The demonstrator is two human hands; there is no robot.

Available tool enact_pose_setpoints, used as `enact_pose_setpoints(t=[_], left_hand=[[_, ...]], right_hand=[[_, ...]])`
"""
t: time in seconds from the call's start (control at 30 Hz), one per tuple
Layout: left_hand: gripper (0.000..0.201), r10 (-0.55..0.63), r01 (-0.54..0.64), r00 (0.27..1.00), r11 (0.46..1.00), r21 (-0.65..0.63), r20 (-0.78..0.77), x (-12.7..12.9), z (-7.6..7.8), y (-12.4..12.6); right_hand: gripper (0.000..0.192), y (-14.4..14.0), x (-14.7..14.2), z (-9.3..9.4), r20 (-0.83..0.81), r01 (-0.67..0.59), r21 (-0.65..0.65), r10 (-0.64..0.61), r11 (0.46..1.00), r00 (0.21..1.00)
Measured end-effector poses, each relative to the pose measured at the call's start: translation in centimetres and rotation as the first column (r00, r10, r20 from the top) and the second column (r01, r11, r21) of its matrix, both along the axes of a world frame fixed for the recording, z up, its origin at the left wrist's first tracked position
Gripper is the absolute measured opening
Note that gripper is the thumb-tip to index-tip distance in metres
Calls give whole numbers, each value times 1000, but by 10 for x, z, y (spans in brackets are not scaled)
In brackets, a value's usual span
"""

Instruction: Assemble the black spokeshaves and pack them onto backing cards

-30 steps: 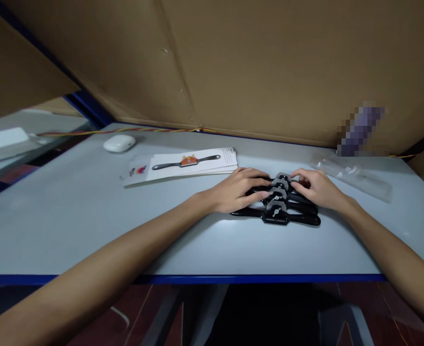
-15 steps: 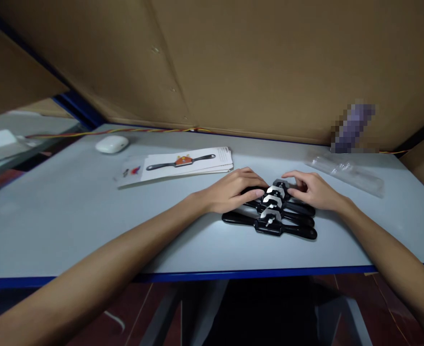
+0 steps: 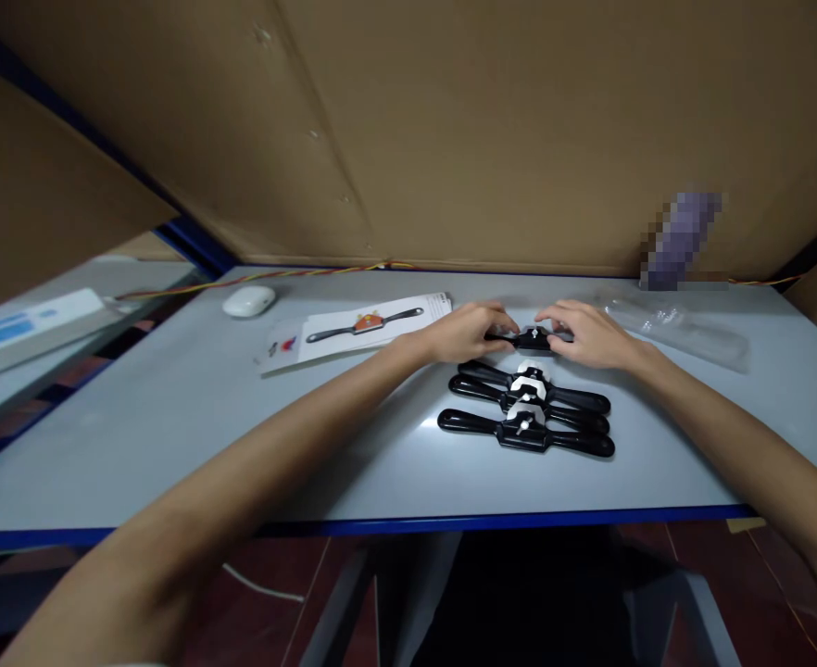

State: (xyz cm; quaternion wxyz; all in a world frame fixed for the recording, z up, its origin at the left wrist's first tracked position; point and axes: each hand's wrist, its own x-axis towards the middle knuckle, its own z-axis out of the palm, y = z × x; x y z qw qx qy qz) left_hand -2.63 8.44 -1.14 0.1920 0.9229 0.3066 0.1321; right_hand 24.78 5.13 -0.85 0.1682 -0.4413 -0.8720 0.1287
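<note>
Both hands grip one black spokeshave behind a row of others. My left hand pinches its left handle, and my right hand closes around its right handle, hiding most of it. Nearer the front edge, three more black spokeshaves lie one behind another, with silvery blade caps and a small screw. The closest spokeshave lies a little apart from the middle spokeshave; the rear spokeshave partly overlaps the middle one.
Printed cardboard packaging cards lie in a stack left of my hands. A white rounded case sits farther left. Clear plastic packaging is at the right, before a pixelated purple object. A cardboard wall closes off the back of the table.
Both hands have moved away from me, carrying the rearmost spokeshave off the other three, so a gap now separates it from them. The view has shifted slightly.
</note>
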Motion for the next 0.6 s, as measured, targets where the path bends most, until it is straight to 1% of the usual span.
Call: enact_pose_setpoints(t=[0.07, 0.13, 0.23, 0.3, 0.33, 0.43, 0.53, 0.6], left_hand=[[37, 13, -13, 1000, 1000, 1, -18, 5, 0, 7], [40, 32, -33, 999, 999, -28, -15, 9, 0, 11], [58, 66, -65, 998, 992, -111, 9, 12, 0, 14], [68, 72, -71, 997, 989, -133, 1, 15, 2, 18], [69, 66, -67, 998, 989, -134, -12, 16, 3, 20], [68, 39, -45, 998, 989, -142, -48, 20, 4, 28], [66, 42, -45, 999, 989, -139, -26, 24, 1, 32], [65, 57, -59, 998, 992, -109, -21, 27, -2, 32]], right_hand=[[35, 7, -6, -1, -10, -25, 17, 25, 1000, 1000], [34, 12, -11, -2, -21, -11, 12, 11, 1000, 1000], [31, 15, -18, -5, 12, 79, 57, -80, 995, 997], [28, 15, -22, -8, 40, 127, 99, -131, 987, 991], [27, 14, -24, -10, 48, 136, 110, -142, 985, 989], [26, 15, -28, -17, 33, 144, 107, -148, 984, 988], [22, 18, -27, -23, -55, 159, 84, -154, 984, 986], [21, 20, -25, -24, -108, 156, 78, -148, 985, 983]])
